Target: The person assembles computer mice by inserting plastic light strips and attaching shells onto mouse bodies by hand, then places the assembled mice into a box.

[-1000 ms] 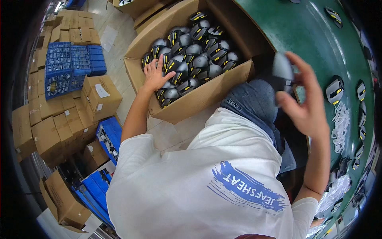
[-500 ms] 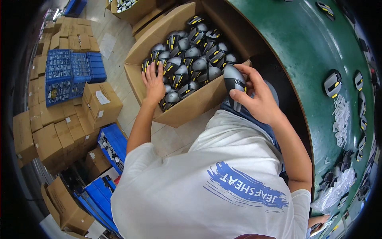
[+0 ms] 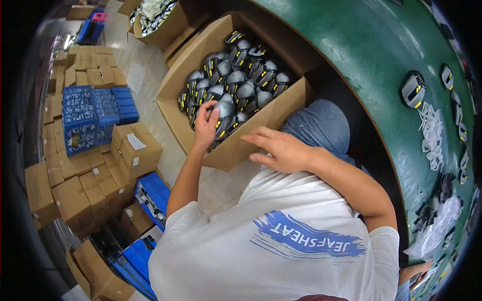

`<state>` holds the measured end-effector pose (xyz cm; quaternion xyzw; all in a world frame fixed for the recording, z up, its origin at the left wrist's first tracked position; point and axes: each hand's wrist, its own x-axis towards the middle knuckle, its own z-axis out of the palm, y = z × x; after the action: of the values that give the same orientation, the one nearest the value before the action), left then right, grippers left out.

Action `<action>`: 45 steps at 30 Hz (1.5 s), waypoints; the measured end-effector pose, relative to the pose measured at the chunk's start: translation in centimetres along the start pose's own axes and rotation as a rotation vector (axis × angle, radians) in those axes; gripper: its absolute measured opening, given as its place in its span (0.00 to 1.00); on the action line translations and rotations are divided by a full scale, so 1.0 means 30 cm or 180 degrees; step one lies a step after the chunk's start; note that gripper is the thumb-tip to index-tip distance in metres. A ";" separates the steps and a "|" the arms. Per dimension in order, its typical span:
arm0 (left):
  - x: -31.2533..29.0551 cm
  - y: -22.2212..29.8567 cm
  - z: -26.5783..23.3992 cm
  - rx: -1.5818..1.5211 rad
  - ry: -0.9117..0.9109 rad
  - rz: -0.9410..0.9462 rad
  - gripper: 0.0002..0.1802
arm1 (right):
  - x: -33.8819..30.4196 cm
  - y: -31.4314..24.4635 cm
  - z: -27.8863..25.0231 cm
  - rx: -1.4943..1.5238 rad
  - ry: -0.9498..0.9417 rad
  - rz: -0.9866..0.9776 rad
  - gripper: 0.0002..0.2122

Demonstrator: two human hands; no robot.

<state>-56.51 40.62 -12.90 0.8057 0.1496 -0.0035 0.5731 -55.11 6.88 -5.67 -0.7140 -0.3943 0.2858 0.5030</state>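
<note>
My left hand (image 3: 205, 126) is at the near left side of an open cardboard box (image 3: 268, 124). Its fingers and thumb are closed at the edge of a rounded grey and black plastic shell (image 3: 224, 108) with yellow marks, which overlaps the pile behind. The fingers' far side is hidden. Several more shells of this kind (image 3: 236, 79) fill the box in a loose heap. My right hand (image 3: 283, 150) hovers just outside the box's near wall, above my lap, fingers stretched out and holding nothing.
A green table (image 3: 321, 30) curves along the right, bearing shells (image 3: 413, 90), white strips (image 3: 432, 138) and a clear plastic bag (image 3: 437, 228). Another person's hand (image 3: 424, 267) shows at lower right. Stacked cartons (image 3: 75, 200) and blue crates (image 3: 79, 113) stand left; another filled box (image 3: 170, 24) is behind.
My right hand has let go of the shell it held and moved toward the near wall of the box. My left hand has gone from spread on the pile to closed at one shell.
</note>
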 end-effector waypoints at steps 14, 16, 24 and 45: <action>0.097 -0.170 0.051 0.2972 0.0155 0.1897 0.31 | -0.213 0.155 -0.051 0.0192 0.0438 0.0597 0.25; 0.176 0.002 0.137 0.2518 0.0560 0.2071 0.29 | -0.262 0.140 -0.065 0.0315 0.0560 0.0587 0.25; 0.631 0.897 0.959 0.0567 -0.0705 0.3526 0.24 | -0.595 0.021 -0.140 0.0172 0.1829 0.0656 0.23; 0.576 1.070 1.489 0.0455 -0.2117 0.3762 0.44 | -1.035 0.017 -0.338 -0.2836 0.5051 0.3211 0.16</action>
<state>-24.73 -6.16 -1.67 0.7441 -0.5003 0.0528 0.4396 -63.13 -24.60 -2.44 -0.8999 0.3245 -0.2604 0.1306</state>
